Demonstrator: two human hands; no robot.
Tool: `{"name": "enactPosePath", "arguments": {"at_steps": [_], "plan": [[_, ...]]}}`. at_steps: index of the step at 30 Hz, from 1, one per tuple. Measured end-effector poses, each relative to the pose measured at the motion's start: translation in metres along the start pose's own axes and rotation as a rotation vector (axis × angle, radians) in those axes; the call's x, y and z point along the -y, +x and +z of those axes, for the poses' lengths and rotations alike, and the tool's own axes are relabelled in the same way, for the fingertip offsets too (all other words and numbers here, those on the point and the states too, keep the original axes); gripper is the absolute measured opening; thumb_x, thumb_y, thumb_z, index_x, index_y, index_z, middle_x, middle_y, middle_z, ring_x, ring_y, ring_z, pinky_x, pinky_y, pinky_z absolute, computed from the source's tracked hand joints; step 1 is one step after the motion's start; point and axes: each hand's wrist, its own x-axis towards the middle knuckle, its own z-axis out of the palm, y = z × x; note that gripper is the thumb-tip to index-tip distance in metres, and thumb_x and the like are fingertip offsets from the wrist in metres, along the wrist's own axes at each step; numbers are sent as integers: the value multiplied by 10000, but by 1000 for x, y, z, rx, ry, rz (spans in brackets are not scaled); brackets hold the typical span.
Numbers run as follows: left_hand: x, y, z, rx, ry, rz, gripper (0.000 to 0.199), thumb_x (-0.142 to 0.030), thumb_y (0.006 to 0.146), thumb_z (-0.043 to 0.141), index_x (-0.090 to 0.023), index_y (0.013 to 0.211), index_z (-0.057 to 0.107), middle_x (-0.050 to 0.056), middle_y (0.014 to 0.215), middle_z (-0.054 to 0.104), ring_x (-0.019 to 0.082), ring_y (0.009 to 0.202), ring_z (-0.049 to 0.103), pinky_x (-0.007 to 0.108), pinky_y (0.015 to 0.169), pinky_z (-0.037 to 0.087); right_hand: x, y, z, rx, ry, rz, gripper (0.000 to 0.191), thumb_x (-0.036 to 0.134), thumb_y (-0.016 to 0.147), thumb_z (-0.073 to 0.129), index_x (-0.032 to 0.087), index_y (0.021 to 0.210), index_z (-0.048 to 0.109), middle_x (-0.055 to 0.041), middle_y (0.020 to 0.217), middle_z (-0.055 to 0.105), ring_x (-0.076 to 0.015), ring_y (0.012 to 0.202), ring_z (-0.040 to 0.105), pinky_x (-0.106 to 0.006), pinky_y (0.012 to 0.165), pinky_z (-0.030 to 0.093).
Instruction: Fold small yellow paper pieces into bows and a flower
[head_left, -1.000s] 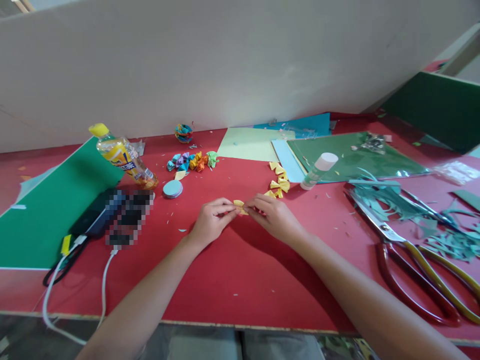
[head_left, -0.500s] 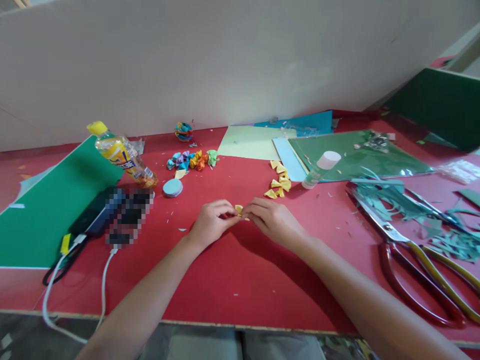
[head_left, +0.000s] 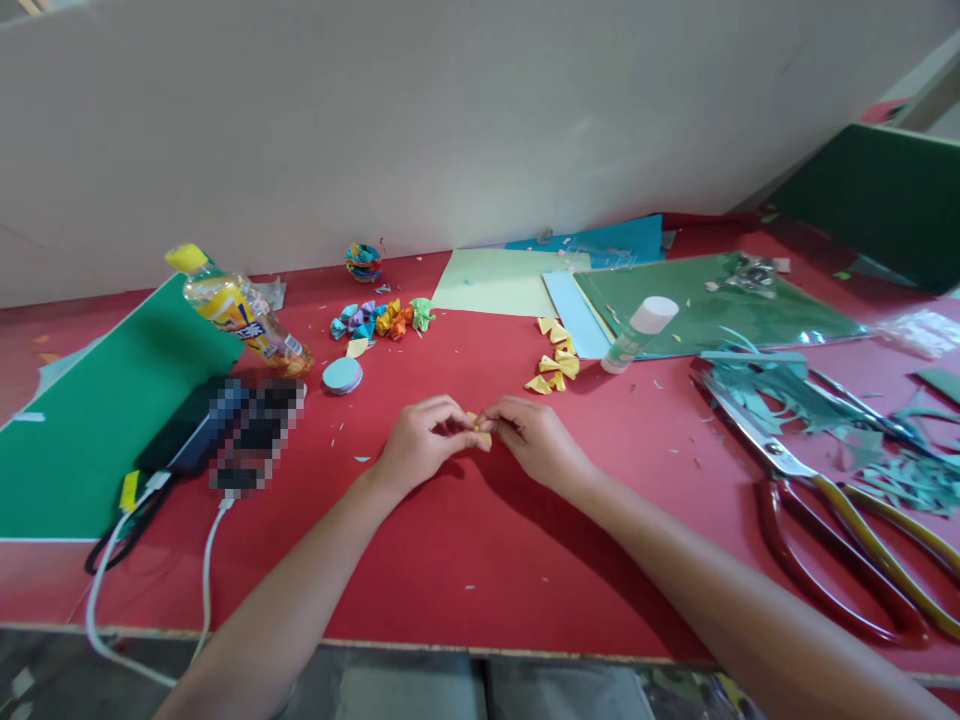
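A left hand [head_left: 424, 440] and right hand [head_left: 536, 435] pinched a yellow paper [head_left: 485, 440] between closed fingertips, apparently steadying so small a piece from both sides. Beyond the right fingers lay bows [head_left: 564, 366], with a glue stick [head_left: 640, 335] beside them, seemingly within easy reach.

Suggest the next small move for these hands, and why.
I'd likely pinch the small yellow paper tighter at its middle: fingertips of the left hand and right hand meet at it, and the yellow pieces near the white-capped tube look pinched into bows.
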Motion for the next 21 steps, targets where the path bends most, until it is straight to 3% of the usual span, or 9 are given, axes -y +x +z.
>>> {"name": "enactPosePath", "arguments": {"at_steps": [4,8,16,21], "plan": [[1,3,-1,-91,-190,-298,252,-393,735,614,-166,842,632,23,726,620,110,633,564,211,550,455,2,2,-1,-76,-1,74,135,124,796,454,174,750,572,-36,758,632,-138,677,575,-235,605,421],[5,5,-2,9,-430,-513,292,-369,701,645,-152,894,620,34,763,628,114,645,578,225,541,488,4,2,-2,-72,-5,108,106,170,806,482,173,770,583,-25,740,627,-128,647,554,-225,581,405],[5,8,-4,27,-599,-580,257,-224,619,723,-123,831,616,23,745,626,99,683,584,226,625,484,9,1,-10,18,-3,139,167,276,840,478,178,790,603,-27,745,630,-133,657,556,-239,595,412],[3,5,-3,173,-513,-595,193,-176,631,700,-117,798,622,24,716,629,94,660,579,226,641,455,5,2,-13,-6,16,159,151,279,804,540,169,877,610,-49,835,648,-148,738,587,-246,646,438]]}}
